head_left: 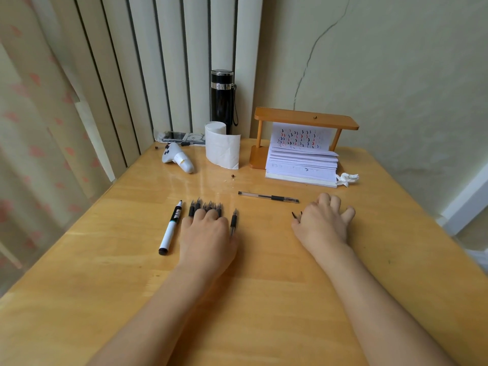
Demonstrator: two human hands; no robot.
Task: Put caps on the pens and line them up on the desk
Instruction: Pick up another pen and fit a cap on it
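Note:
My left hand (207,233) lies flat on several uncapped black gel pens (204,206); their tips stick out past my fingertips, pointing away from me. One more uncapped pen (233,221) lies just to the right of that hand. A white marker (171,228) with a black tip lies to the left. A clear gel pen (268,197) with its cap on lies crosswise farther back. My right hand (323,220) rests palm down over black pen caps (295,215); two of them show at its left edge, the rest are hidden.
At the back of the wooden desk (250,286) stand a black flask (221,97), a toilet paper roll (220,146), a white controller (177,159), and a wooden stand (303,120) over an open notebook (301,165). A crumpled tissue (347,178) lies beside it.

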